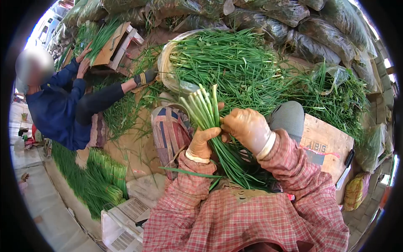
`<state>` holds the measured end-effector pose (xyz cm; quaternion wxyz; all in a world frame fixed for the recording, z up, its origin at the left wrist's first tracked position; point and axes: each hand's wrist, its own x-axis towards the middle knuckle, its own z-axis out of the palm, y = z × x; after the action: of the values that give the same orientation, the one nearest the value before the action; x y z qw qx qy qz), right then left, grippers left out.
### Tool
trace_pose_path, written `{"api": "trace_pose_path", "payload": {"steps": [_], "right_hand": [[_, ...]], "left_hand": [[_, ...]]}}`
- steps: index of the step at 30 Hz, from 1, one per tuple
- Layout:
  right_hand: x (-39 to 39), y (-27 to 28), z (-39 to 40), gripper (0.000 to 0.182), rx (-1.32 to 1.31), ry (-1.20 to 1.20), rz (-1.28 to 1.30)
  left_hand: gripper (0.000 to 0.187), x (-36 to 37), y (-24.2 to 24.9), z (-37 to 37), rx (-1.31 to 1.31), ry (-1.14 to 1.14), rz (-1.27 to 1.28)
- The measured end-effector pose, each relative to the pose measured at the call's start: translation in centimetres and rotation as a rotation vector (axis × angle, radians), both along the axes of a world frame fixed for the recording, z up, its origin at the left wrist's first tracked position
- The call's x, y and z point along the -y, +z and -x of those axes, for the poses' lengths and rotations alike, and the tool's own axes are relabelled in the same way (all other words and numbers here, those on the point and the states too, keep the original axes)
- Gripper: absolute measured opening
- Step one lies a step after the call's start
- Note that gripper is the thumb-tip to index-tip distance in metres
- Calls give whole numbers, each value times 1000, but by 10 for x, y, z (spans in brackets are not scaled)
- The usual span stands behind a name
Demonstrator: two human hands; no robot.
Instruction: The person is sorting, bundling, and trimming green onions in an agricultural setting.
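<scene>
A bunch of long green stalks point(205, 110) with pale ends stands tilted in front of me, its pale ends pointing up and away. Wrapped around its middle is my left hand point(201, 145), in a tan glove. My right hand point(248, 129), gloved too, is closed at the right side of the bunch; its fingertips are partly hidden, and I cannot make out what they pinch. Beyond both hands a large heap of green stalks point(226, 67) lies in an open clear plastic bag point(166, 63).
At the left a seated person point(63, 96) handles stalks on a cardboard box point(111, 44). Bundled greens point(96, 176) lie lower left, above a white crate point(124, 222). To the right are a wooden board point(327, 143) and a knife point(343, 178). Filled plastic bags point(268, 21) line the back.
</scene>
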<state>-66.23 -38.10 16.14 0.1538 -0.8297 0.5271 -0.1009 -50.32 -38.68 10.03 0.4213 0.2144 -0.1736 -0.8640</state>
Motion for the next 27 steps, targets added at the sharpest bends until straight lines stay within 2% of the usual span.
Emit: {"api": "trace_pose_path", "payload": {"steps": [1, 4, 5, 6, 8, 10, 12, 13, 14, 15, 17, 19, 21, 22, 24, 26, 27], "right_hand": [[-8, -2, -5, 9, -40, -33, 320], [-9, 9, 19, 9, 25, -5, 276], [-10, 4, 26, 8, 125, 5, 293], [-14, 5, 33, 9, 384, -63, 241], [-29, 22, 43, 10, 632, -271, -33], [-42, 7, 65, 11, 485, -221, -183], [-46, -6, 85, 22, 340, -134, -343], [-36, -6, 90, 47, 235, -136, -377], [-20, -7, 92, 67, 146, -100, -220], [-2, -1, 94, 75, 247, -101, -152], [45, 24, 78, 87, 652, 90, -37], [80, 42, 45, 92, 826, 269, -77], [105, 37, 15, 89, 749, 444, 23], [105, 37, -1, 72, 843, 496, 4], [98, 24, -14, 47, 715, 558, -401], [89, 19, -18, 25, 738, 426, -486], [84, 19, -16, 23, 681, 356, -482]], "left_hand": [[69, 1, -2, 0, 9, 12, 66], [61, 2, 2, 1, 39, -174, 113], [50, -1, 2, 6, 84, -138, 83], [48, -2, 0, 5, 42, -78, 36], [43, 0, -11, 1, -48, 43, -58], [38, 5, -22, -4, -82, 75, -17], [38, 5, -11, -2, -32, 5, 40], [38, 3, -12, -1, -30, -10, 66], [38, 4, -12, 2, -23, -41, 98], [39, 6, -9, 5, -18, -67, 167], [40, 7, 0, 7, -1, -143, 191], [41, 9, 8, 8, -11, -207, 230], [43, 9, 15, 12, -30, -215, 176], [43, 7, 16, 14, -41, -217, 140], [45, 8, 9, 13, -32, -231, 161], [46, 10, 2, 11, -20, -266, 184], [43, 12, 4, 7, 41, -289, 149]]}}
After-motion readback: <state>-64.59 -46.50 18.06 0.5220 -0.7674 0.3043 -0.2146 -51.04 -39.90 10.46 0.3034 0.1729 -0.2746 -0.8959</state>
